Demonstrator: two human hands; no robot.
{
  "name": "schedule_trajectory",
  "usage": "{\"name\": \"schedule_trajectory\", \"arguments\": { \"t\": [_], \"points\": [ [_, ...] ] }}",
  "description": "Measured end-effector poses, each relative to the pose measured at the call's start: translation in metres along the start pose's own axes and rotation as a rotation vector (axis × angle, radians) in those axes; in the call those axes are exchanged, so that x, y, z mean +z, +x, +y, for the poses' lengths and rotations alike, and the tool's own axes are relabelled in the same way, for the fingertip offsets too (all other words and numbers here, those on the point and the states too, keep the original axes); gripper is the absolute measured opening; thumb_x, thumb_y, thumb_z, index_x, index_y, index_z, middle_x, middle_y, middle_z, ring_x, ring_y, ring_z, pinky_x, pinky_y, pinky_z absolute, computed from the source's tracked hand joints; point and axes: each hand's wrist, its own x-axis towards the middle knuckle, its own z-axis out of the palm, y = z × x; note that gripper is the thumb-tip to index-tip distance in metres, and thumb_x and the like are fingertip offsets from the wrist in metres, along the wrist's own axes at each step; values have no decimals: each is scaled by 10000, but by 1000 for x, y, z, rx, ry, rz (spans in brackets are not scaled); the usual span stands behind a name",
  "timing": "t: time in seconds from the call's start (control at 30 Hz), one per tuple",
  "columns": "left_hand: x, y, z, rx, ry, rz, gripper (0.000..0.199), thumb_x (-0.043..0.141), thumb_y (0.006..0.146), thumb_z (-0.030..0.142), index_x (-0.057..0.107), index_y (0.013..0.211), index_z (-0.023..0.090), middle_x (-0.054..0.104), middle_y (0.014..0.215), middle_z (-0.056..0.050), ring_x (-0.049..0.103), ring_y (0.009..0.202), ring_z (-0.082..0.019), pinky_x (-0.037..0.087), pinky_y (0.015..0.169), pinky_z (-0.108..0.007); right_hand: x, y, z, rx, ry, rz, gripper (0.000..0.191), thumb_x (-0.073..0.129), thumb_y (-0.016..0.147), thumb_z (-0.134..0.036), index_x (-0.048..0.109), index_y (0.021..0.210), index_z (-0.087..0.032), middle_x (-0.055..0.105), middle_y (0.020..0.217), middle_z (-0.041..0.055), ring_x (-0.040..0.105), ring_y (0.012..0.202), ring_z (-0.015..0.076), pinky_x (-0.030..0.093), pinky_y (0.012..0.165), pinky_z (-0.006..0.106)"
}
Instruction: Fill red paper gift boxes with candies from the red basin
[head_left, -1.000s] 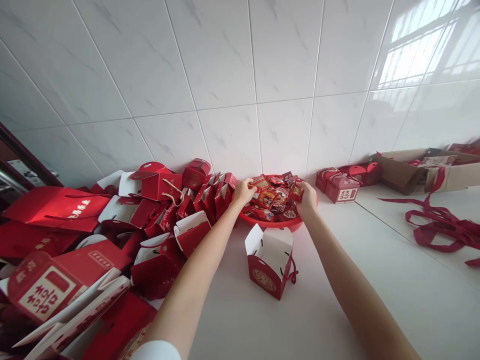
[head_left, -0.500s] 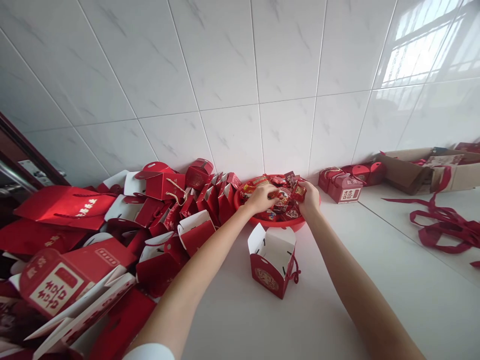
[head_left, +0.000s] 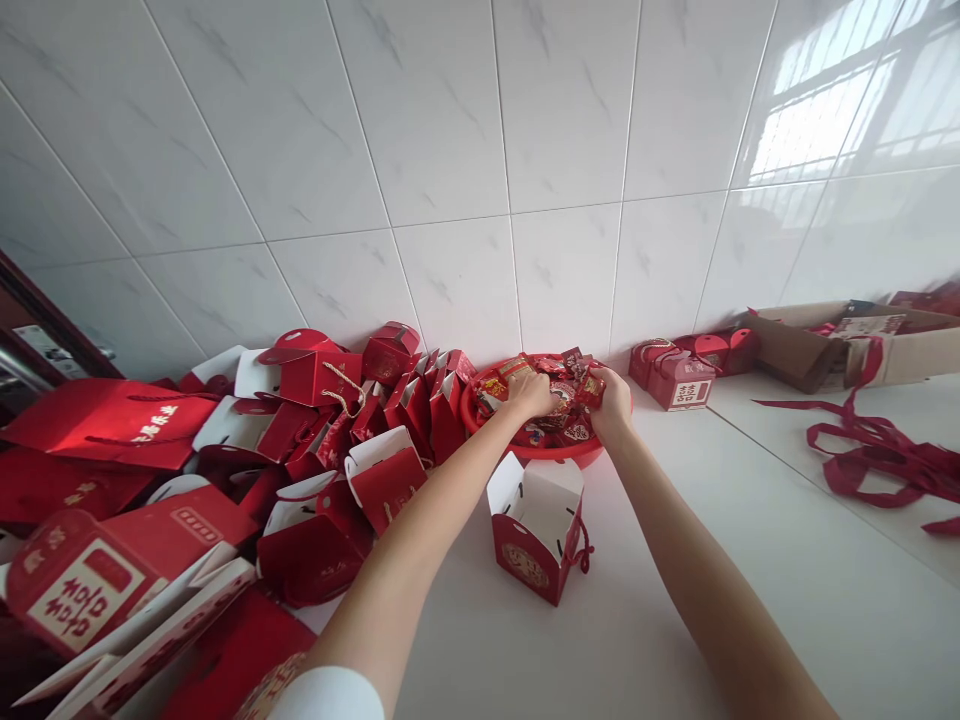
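A red basin (head_left: 585,456) full of wrapped candies (head_left: 547,432) stands against the tiled wall. My left hand (head_left: 531,393) reaches into the candies, its fingers bent down and partly hidden among them. At the basin's right side my right hand (head_left: 613,402) is closed on a red candy packet (head_left: 592,390). In front of the basin an open red box (head_left: 534,535) with white inside stands upright on the white table, a red cord loop on its right side. Neither hand touches this box.
Many red gift boxes (head_left: 315,535) and a shiny red bag (head_left: 112,420) are heaped on the left. Closed boxes (head_left: 679,378), an open cardboard carton (head_left: 795,350) and a dark red ribbon (head_left: 874,460) lie on the right.
My left hand has moved slightly right, deeper over the candies. My right hand stays at the basin's right side with a packet. The whole view has shifted a little.
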Motion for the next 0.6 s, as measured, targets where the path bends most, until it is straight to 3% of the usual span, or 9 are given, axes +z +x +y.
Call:
{"name": "schedule_trajectory", "arguments": {
  "t": [0.2, 0.27, 0.37, 0.5, 0.6],
  "points": [
    [3, 1, 5, -82, -73, -4, 347, 879, 506, 318, 673, 722, 142, 662, 1186, -268, 502, 1261, -492, 390, 1036, -556, 3, -2, -1, 23, 54, 44, 80, 611, 572, -240, 613, 651, -238, 644, 603, -28, 609, 553, 163, 507, 468, 273],
    [3, 0, 5, -90, -123, 8, 356, 899, 448, 266, 663, 690, 155, 700, 1097, -236, 529, 1225, -487, 391, 1027, -557, 5, -4, -2, 38, 80, 57, 92, 615, 563, -230, 628, 654, -231, 656, 608, -25, 612, 554, 159, 518, 478, 270],
    [1, -4, 3, -68, -240, 45, 337, 902, 419, 232, 642, 630, 193, 738, 858, -109, 628, 1070, -399, 422, 996, -497, 6, -6, -5, 59, 112, 59, 80, 621, 564, -228, 633, 643, -222, 673, 612, -15, 627, 564, 162, 543, 511, 278],
    [-2, -12, -5, -17, -463, 164, 258, 802, 627, 349, 602, 569, 197, 684, 675, -26, 659, 835, -259, 487, 859, -374, 6, -7, -7, 58, 139, 35, 69, 628, 578, -229, 635, 646, -220, 681, 618, -17, 638, 574, 163, 545, 523, 274],
    [-4, -18, -12, -7, -665, 285, 269, 642, 784, 405, 639, 640, 178, 688, 694, -24, 651, 774, -206, 502, 761, -313, 6, -9, -9, 58, 146, -2, 72, 634, 585, -221, 639, 657, -223, 677, 618, -30, 644, 589, 160, 541, 534, 266]
  ]
}}
